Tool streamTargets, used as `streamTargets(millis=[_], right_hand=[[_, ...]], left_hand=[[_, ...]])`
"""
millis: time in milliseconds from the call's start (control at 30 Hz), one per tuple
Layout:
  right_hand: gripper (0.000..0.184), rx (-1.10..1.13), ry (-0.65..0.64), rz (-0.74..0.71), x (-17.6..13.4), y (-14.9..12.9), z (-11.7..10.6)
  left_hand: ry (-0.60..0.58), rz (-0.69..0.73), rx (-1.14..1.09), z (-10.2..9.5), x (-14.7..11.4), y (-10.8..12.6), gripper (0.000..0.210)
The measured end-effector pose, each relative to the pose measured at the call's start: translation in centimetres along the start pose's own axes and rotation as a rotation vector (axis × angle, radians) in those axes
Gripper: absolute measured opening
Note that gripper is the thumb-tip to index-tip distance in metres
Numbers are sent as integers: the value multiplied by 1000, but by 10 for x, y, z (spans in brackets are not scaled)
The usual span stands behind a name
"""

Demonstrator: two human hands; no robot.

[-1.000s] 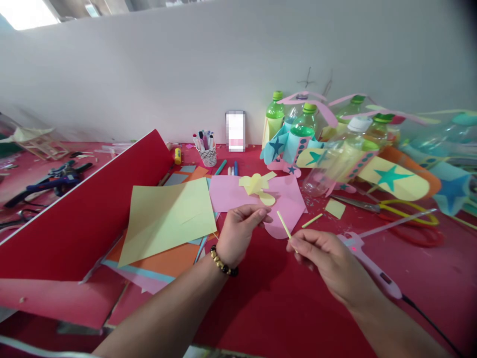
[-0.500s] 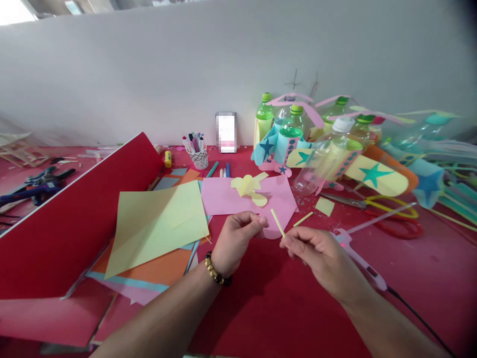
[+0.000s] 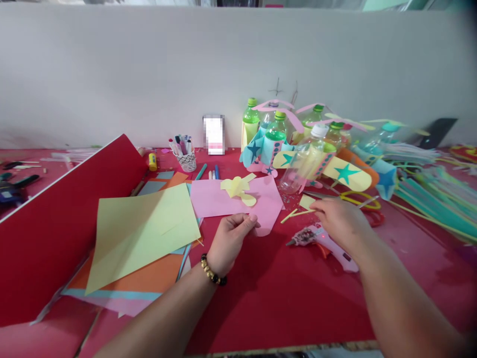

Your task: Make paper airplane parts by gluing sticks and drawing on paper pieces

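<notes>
My left hand [image 3: 233,241], with a beaded bracelet at the wrist, is pinched over the edge of a pink paper sheet [image 3: 212,201]; anything between its fingertips is too small to make out. My right hand [image 3: 341,219] reaches over the glue gun [image 3: 335,248], its fingertips closed at the end of a thin yellow paper strip [image 3: 302,213]. A second yellow strip [image 3: 287,216] lies against that one. Just by the right fingertips is a small yellow paper square [image 3: 306,201]. Yellow paper cut-outs [image 3: 238,186], some rounded, rest on the pink sheet.
Decorated plastic bottles [image 3: 276,132] stand at the back right, with scissors [image 3: 350,199] before them. Coloured sheets [image 3: 145,233] are stacked at left beside a tilted red board [image 3: 74,219]. A marker cup [image 3: 186,161] and a phone [image 3: 214,134] are at the back.
My right hand has moved right and away from my left hand, bringing its yellow strip down beside the other one. The glue gun is more exposed. The view has turned slightly right.
</notes>
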State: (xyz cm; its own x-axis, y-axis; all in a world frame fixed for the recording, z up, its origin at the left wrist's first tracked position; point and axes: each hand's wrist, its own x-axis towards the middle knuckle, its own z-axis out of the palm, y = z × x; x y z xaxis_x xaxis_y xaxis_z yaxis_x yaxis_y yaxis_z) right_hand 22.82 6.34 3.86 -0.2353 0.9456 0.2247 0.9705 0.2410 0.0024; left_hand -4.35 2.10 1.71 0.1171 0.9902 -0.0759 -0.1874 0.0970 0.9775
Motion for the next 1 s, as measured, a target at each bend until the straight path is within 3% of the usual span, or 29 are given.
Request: streamTargets(millis=[167, 300, 500, 633, 800, 1000], right_hand=[[34, 148, 84, 74, 2, -4, -7], [23, 519, 134, 156, -21, -28, -24], [17, 1132, -176, 257, -80, -85, -26], [12, 1463, -318, 353, -106, -98, -11], [6, 1846, -257, 493, -127, -96, 7], [17, 1977, -94, 431, -138, -91, 15]], left_hand=[[1, -26, -29, 0, 1, 1, 23], [4, -3, -7, 2, -1, 2, 23], [-74, 38, 58, 4, -4, 6, 29], [-75, 65, 96, 4, -4, 4, 25], [-124, 145, 181, 6, -7, 1, 24], [-264, 175, 305, 24, -24, 3, 26]])
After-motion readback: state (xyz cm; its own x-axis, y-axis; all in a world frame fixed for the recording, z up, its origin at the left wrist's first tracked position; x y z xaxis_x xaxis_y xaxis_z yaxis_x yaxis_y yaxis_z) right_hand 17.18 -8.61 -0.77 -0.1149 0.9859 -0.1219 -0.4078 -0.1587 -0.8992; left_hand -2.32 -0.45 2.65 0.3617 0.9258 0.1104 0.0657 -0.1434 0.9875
